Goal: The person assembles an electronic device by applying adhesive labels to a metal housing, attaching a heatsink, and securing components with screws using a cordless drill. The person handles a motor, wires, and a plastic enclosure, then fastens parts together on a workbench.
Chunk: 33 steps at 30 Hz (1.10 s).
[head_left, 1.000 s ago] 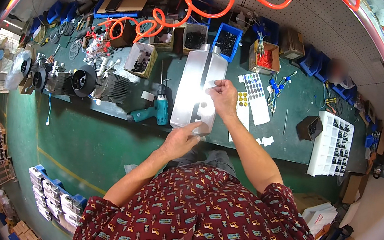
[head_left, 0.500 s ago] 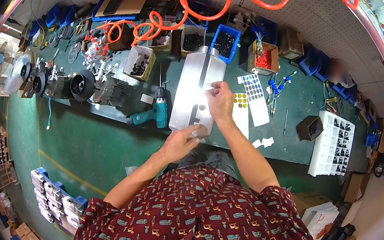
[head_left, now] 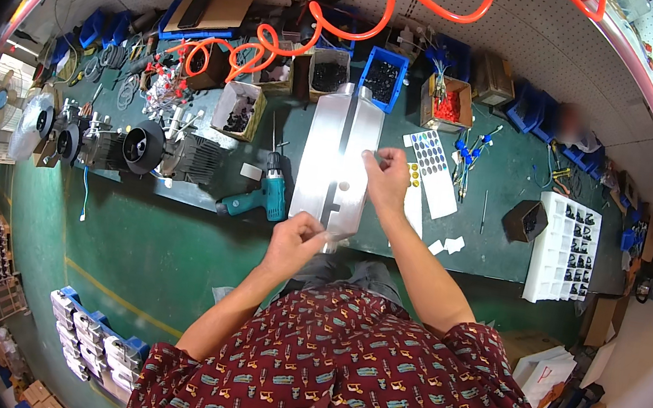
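A long silver metal housing (head_left: 320, 145) with a dark groove down its middle lies lengthwise before me on the green bench. Beside its near left corner, my left hand (head_left: 294, 243) is closed, thumb and fingers drawn together; whether anything small is between them is hidden. My right hand (head_left: 388, 183) hovers at the housing's right edge with its fingers curled into a pinch, and I cannot make out what they hold. Next to that hand lie a sheet of round yellow stickers (head_left: 414, 175) and a white sheet of dark round stickers (head_left: 434, 162).
A teal cordless drill (head_left: 265, 195) lies left of the housing, with several motors (head_left: 175, 151) beyond it. Open parts boxes, including a blue bin (head_left: 383, 78), line the back. An orange coiled hose (head_left: 388, 12) hangs above. A white compartment tray (head_left: 555, 249) stands at right.
My right hand has drawn back from the housing's face to its right edge. My left hand has come off the near end and shifted slightly left and down.
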### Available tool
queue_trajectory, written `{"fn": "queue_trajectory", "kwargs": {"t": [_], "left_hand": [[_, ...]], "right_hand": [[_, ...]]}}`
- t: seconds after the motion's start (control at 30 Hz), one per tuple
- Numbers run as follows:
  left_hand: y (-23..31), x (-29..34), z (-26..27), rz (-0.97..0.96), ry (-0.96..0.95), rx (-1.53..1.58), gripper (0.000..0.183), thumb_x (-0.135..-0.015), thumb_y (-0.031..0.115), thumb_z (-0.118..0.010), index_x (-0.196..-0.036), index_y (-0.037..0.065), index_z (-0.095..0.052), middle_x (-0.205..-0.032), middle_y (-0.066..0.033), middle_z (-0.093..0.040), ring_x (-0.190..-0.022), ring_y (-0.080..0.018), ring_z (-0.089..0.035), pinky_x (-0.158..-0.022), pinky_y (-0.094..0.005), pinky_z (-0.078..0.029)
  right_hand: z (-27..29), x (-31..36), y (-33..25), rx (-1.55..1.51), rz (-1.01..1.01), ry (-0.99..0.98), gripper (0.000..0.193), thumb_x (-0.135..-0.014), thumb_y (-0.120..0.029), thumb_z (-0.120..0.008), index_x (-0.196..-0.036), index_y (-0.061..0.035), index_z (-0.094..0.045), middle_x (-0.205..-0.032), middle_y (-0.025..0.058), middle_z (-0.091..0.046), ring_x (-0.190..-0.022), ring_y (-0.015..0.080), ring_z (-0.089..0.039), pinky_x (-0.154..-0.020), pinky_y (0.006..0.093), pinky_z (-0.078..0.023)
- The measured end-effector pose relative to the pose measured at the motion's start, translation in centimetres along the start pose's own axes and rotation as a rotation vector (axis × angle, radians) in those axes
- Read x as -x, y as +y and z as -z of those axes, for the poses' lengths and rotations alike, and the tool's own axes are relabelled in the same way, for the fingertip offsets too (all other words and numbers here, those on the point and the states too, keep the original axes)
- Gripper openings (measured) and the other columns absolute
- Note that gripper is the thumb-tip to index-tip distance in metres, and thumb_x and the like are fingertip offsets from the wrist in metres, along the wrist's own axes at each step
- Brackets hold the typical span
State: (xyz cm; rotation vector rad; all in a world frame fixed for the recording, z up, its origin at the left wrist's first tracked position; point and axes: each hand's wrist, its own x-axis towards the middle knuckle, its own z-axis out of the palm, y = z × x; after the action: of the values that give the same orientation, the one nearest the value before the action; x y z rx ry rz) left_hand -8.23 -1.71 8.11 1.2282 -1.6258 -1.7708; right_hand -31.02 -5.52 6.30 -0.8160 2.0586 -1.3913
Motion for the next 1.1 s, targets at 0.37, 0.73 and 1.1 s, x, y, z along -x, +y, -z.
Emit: {"fn": "queue_trajectory", "kwargs": {"t": [0.37, 0.73, 1.1], "left_hand": [[-6.5, 1.7, 1.5, 0.205, 0.104, -0.26, 0.068, -0.078, 0.039, -0.083, -0.119, -0.011, -0.061, -0.102, -0.0188, -0.073, -0.09, -0.0223, -0.072, -0.08, -0.0365, -0.057], [-8.0, 0.0, 1.1, 0.453, -0.073, 0.375, 0.056, -0.09, 0.037, -0.079, -0.127, 0.0, -0.059, -0.12, -0.0092, -0.067, -0.108, -0.021, -0.065, -0.095, -0.0439, -0.054], [-8.8, 4.0, 5.4, 0.35, -0.01, 0.478, 0.047, -0.09, 0.032, -0.078, -0.12, -0.001, -0.062, -0.112, -0.0061, -0.065, -0.101, -0.0149, -0.063, -0.094, -0.0396, -0.056]], "right_hand": [[5.0, 10.6, 3.6, 0.172, -0.537, -0.67, 0.09, -0.073, -0.053, -0.087, -0.134, 0.0032, -0.054, -0.114, 0.0118, -0.065, -0.096, 0.0193, -0.063, -0.078, 0.033, -0.053], [2.1, 12.2, 8.3, -0.626, -0.938, -0.883, 0.072, -0.088, -0.036, -0.082, -0.145, -0.0074, -0.047, -0.137, 0.0098, -0.056, -0.127, 0.0254, -0.054, -0.102, 0.053, -0.048], [2.9, 13.3, 8.6, -0.718, -1.006, -0.623, 0.025, -0.091, 0.0, -0.055, -0.116, 0.0034, -0.059, -0.116, 0.0126, -0.064, -0.113, 0.0288, -0.064, -0.096, 0.0529, -0.059]]}}
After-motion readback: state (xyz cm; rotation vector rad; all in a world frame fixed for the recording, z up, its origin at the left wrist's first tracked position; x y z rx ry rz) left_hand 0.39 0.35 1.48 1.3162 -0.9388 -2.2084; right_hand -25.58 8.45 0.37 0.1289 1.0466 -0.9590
